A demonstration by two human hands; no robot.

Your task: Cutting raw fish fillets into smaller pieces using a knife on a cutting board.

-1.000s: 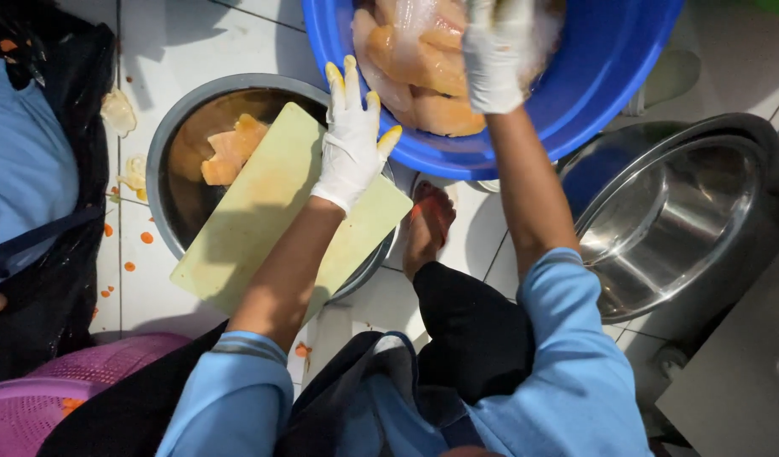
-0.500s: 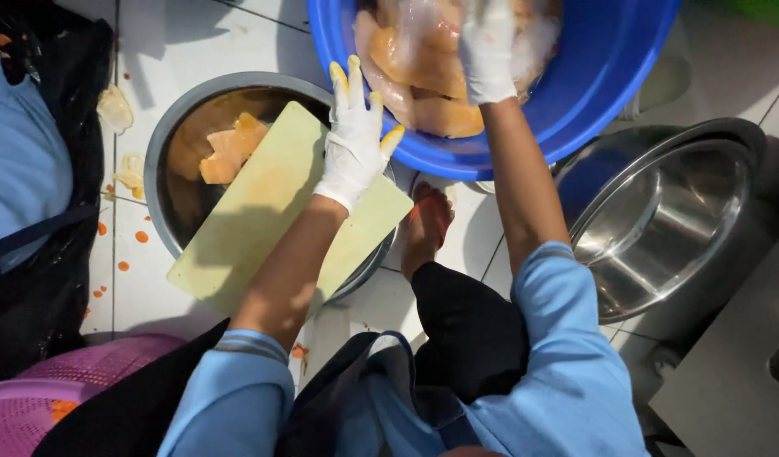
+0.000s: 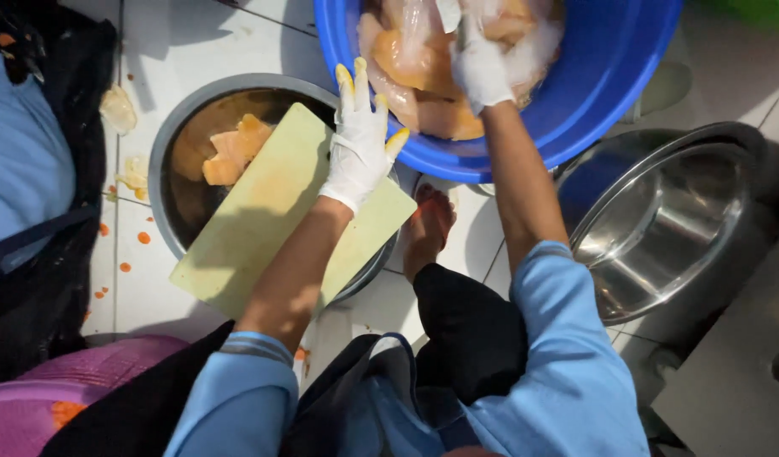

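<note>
Two gloved hands are spread across two vessels on the tiled floor. Right hand, in a white glove, is down inside the blue basin at the top edge of the view, fingers curled around a pale raw chicken piece among the wet heap there; it looks closed on that meat, though water and foam blur the fingertips. Left hand, white glove with yellow-stained fingertips, lies open and flat, fingers splayed, touching the far corner of the pale green cutting board. That board rests slantwise across the rim of the grey metal bowl, its long axis running from the near left up toward the basin's rim, so its upper corner sits just beside the basin. The right hand is clearly the nearer one to the chicken, which lies ahead and slightly left of it; the board is down and to the left from there. Cut orange-tinted pieces sit in the bowl beyond the board's left edge. An empty steel bowl stands at the right, well apart from both hands.
</note>
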